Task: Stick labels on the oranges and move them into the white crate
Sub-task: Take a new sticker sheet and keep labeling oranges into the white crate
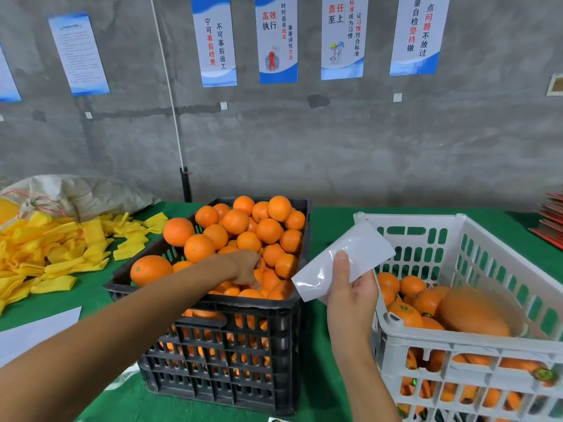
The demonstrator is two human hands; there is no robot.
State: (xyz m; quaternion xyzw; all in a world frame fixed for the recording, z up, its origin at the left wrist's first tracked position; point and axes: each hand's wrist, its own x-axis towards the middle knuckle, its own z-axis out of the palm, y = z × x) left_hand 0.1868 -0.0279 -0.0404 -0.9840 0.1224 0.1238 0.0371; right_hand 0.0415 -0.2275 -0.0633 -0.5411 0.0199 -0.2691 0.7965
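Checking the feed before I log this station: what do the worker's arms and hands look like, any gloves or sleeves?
Both arms are bare as far as the frame shows, with no sleeves visible. The left hand and right hand wear no gloves, and no watch, ring or wristband is visible on either.

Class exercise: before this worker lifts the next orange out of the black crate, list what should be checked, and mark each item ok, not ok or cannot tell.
1. Left hand down among oranges in black crate: ok.
2. Orange firmly gripped: cannot tell, fingers hidden.
3. Right hand holds label sheet: ok.
4. Labels left on sheet: cannot tell, only its blank side shows.
5. White crate has room: ok.
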